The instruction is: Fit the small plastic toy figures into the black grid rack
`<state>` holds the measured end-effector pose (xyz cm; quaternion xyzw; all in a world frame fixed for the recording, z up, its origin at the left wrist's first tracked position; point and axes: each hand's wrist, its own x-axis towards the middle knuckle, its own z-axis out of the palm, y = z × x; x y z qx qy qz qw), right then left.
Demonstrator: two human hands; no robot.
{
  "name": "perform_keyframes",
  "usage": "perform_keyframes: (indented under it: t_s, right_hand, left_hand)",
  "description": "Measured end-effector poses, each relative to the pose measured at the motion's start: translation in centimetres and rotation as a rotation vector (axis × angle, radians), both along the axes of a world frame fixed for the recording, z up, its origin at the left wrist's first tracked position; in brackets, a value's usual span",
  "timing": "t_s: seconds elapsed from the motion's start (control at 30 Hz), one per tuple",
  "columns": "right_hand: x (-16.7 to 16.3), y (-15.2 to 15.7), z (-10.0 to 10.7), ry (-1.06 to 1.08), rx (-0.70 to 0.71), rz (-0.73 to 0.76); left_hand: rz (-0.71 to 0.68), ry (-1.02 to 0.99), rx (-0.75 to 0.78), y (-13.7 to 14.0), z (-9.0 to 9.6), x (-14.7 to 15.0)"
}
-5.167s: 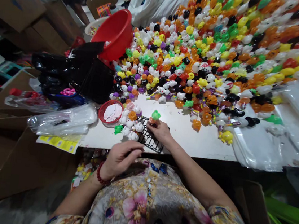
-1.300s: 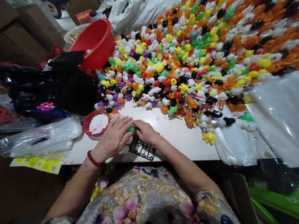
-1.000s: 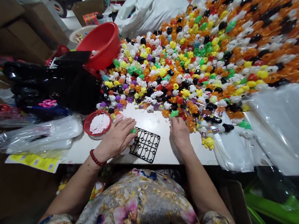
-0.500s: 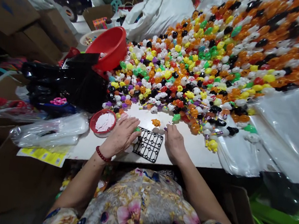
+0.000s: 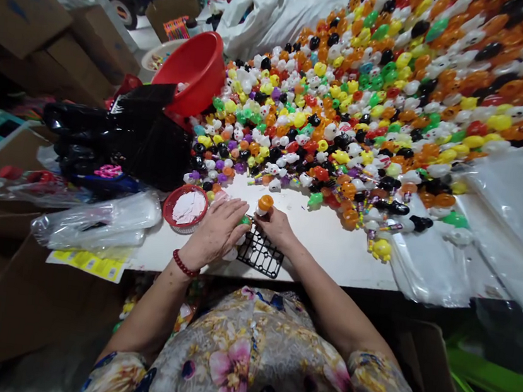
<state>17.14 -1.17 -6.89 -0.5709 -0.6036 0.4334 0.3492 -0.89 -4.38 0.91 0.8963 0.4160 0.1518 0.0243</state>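
My left hand (image 5: 216,228), with a red bead bracelet at the wrist, lies flat with its fingers stretched out over the left side of a black plastic grid tray (image 5: 261,254). A small green toy piece (image 5: 245,221) peeks out by its fingertips; what else is under the palm is hidden. Above the tray's far right part, my right hand (image 5: 277,228) pinches a small plastic toy (image 5: 265,204) with an orange top and whitish lower part. Left of my left hand sits a red basket (image 5: 166,212) of white paper slips (image 5: 188,206).
A big heap of small coloured plastic toys (image 5: 346,124) covers the far side of the white table (image 5: 329,261). Clear plastic bags lie at left (image 5: 96,220) and right (image 5: 516,221). A red tub (image 5: 193,73) and black bags (image 5: 140,136) stand at back left.
My right hand has moved left from beside the tray to over it, and now holds the orange-topped toy. An orange toy that lay behind the tray is gone from that spot. My left hand stays put.
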Motion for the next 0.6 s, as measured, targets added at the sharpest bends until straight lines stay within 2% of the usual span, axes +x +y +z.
perform_keyframes:
  t_s: [0.13,0.37,0.6]
  right_hand:
    - [-0.4,0.4,-0.1,-0.021,-0.035,0.06]
    - [0.4,0.4,0.9,-0.234,0.075,0.253]
    - [0.4,0.6,1.2,-0.405,0.09,0.377]
  left_hand:
    - [0.004,0.004,-0.027,0.0,0.1,0.0]
    - [0.008,0.0,-0.021,0.0,0.1,0.2]
    - [0.0,0.007,-0.029,0.0,0.2,0.3]
